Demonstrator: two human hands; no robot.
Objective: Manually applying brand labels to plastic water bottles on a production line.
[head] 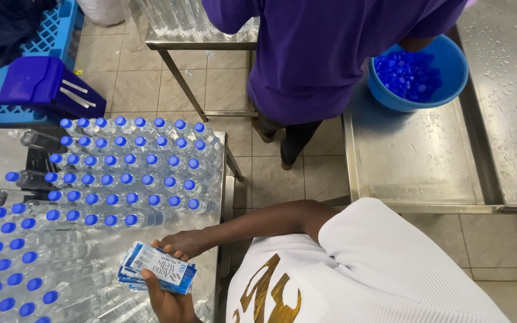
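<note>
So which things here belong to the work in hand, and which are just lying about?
In hand:
stack of labels, held by left hand and right hand
capped bottles on the table

Lying about:
blue crate
bowl of caps, by another person

My left hand (172, 302) is cut off at the wrist by the bottom edge. My labels (157, 268) hide the fingertips beneath. The bottles (121, 173) run off the left edge. The co-worker's (324, 54) hand vanishes behind the bowl (450, 66).

A stack of blue-and-white rectangular labels (158, 268) held at bottom centre.
</note>
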